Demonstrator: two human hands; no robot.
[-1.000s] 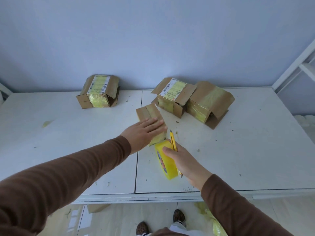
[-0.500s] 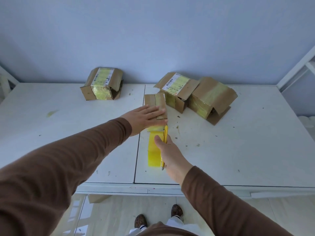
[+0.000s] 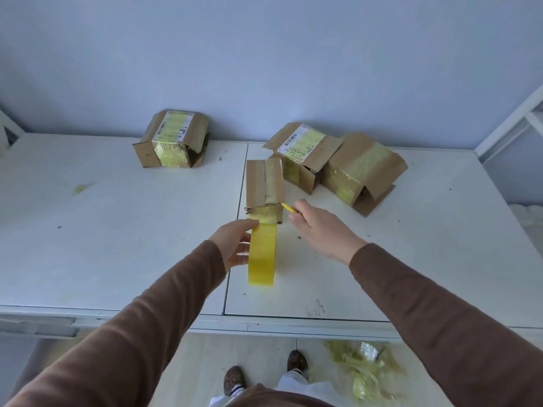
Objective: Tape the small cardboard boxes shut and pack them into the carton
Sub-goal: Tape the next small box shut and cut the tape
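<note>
Tape is being drawn off the roll to be cut at a small box's near end.

On the desk (image 3: 117,230), three other boxes are lying farther back, one (image 3: 173,139) to the left, two (image 3: 302,154) (image 3: 364,171) to the right; no carton is being shown. The box (image 3: 264,186) in hand is sitting near the middle seam. The roll (image 3: 262,254) is being held on edge just before it, the left hand (image 3: 235,245) gripping its side, and should be kept taut and low. A yellow cutter (image 3: 289,208) is being pinched in the right hand (image 3: 320,227), fingers curled round it, beside the box's corner; the cut is best made close to the cardboard, blade angled away from the left fingers.
</note>
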